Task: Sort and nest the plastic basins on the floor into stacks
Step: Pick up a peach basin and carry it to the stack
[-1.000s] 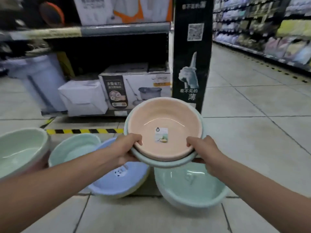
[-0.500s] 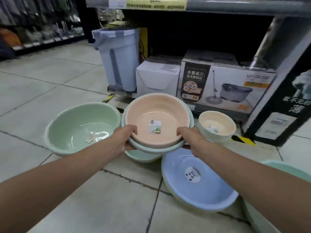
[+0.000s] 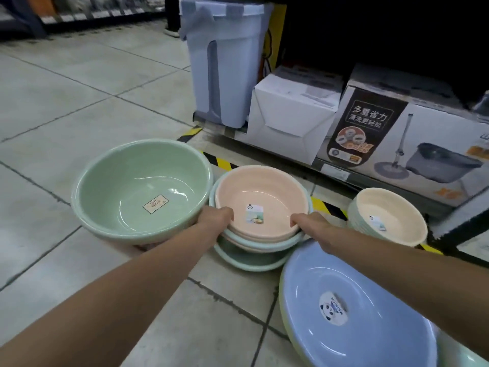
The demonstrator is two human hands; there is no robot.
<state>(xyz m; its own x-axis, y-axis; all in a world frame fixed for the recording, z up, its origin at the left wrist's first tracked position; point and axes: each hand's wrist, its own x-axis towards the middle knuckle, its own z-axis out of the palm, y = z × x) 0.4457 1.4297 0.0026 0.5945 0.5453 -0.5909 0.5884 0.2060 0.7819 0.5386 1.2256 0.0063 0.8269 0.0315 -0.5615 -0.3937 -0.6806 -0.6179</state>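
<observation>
A pink basin (image 3: 260, 197) nested in a pale green one sits between my hands, low over another pale green basin (image 3: 248, 260) on the floor. My left hand (image 3: 215, 217) grips the near left rim and my right hand (image 3: 309, 223) grips the near right rim. A large green basin (image 3: 137, 186) stands to the left, touching the stack. At the right stands a stack of cream basins (image 3: 389, 215). A blue basin (image 3: 352, 311) lies tilted at the lower right.
A low store shelf behind holds a white box (image 3: 288, 120), a mop-bucket carton (image 3: 412, 144) and a pale blue bin (image 3: 225, 62). Yellow-black tape (image 3: 222, 162) marks the shelf edge. Tiled floor (image 3: 66, 102) stretches to the left.
The view swung left and down. My hands lowered the pink and green nested basins from mid-air onto the green basin on the floor, beside the large green one.
</observation>
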